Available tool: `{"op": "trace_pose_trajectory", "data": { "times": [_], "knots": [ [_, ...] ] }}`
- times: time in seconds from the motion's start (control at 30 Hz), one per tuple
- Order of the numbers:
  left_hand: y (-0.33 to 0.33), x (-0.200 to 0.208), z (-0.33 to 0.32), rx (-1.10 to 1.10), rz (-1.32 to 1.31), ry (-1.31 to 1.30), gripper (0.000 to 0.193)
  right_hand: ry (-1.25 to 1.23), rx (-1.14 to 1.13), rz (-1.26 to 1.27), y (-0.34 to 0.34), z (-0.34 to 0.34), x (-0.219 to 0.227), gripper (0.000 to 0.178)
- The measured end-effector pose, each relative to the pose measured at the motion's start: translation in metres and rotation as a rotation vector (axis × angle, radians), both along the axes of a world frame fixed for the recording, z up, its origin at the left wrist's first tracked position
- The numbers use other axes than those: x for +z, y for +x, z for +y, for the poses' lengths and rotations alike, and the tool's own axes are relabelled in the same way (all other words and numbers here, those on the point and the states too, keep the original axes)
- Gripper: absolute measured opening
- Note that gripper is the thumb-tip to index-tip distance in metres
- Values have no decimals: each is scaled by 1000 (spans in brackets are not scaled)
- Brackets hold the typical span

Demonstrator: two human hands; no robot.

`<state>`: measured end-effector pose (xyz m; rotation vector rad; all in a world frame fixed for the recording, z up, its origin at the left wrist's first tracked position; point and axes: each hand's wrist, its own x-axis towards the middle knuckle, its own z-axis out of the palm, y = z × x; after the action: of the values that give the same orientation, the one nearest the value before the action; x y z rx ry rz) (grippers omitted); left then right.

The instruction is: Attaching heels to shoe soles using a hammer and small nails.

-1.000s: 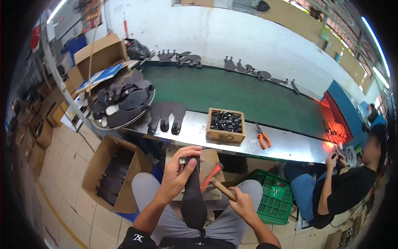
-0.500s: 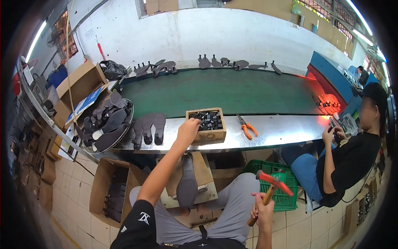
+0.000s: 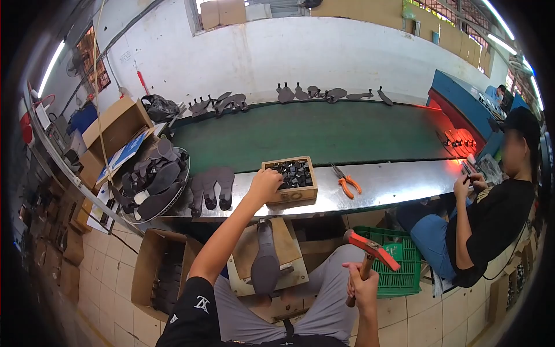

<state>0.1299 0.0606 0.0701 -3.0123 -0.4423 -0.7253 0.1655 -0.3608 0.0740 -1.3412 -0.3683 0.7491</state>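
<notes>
My left hand [image 3: 265,184] reaches forward to the near left corner of a small wooden box [image 3: 291,179] full of small dark pieces; its fingers are curled at the rim and whether it holds anything is hidden. My right hand [image 3: 361,284] grips the wooden handle of a red-headed hammer [image 3: 372,250], raised beside my right knee. A dark shoe sole [image 3: 265,259] stands on a form over a wooden board [image 3: 289,254] between my knees.
Orange pliers [image 3: 346,181] lie on the metal ledge [image 3: 393,184] right of the box, and a pair of dark soles [image 3: 210,186] to its left. A round tray of soles [image 3: 151,180], cardboard boxes [image 3: 151,267], a green crate [image 3: 401,260], a green conveyor belt [image 3: 324,133] and a seated person [image 3: 491,214] surround me.
My left hand left the sole on the form and stretched out to the wooden box. My right hand swung the hammer off to the right and holds it raised.
</notes>
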Motion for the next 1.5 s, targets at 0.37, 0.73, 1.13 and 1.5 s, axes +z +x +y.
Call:
{"op": "trace_pose_trajectory", "data": {
  "times": [0.37, 0.73, 1.13, 1.5],
  "knots": [
    [-124, 117, -204, -173, -478, -850, 9, 74, 33, -216, 4, 54, 62, 19],
    [-171, 101, -237, -88, -672, -1177, 9, 385, 301, -262, -53, 86, 99, 19],
    [-182, 96, -251, -110, -721, -1064, 7, 368, 489, -209, -66, 82, 103, 23],
    [-162, 7, -140, 200, -447, -654, 71, 97, 287, -264, -58, 105, 65, 14]
  ]
}}
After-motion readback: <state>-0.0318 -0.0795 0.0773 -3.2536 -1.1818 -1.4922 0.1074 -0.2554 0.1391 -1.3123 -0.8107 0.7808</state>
